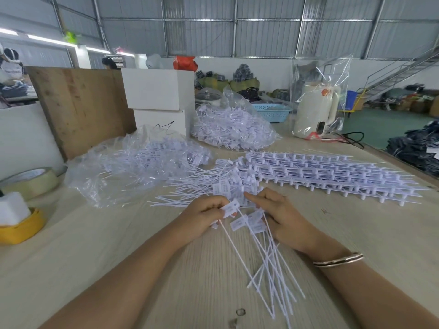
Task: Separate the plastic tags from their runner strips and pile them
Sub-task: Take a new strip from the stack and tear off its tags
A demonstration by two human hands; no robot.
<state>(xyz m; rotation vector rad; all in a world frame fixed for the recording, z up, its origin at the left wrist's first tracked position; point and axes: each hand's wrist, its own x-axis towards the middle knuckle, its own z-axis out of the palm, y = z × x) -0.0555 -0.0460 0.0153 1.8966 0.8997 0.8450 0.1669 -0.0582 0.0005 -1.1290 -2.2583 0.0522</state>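
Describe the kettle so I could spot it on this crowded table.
Start at the far right corner of the long pale wooden table, past the stacked white tag strips. There a cream plastic electric kettle stands upright beside a blue plastic basket. It alone is wrapped in a tall clear plastic bag.

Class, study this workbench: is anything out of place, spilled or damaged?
Nothing looks damaged. The loose tags lie in an untidy heap beyond both hands, and the left hand and right hand hold a fanned bunch of tags. The uncut strips are stacked neatly.
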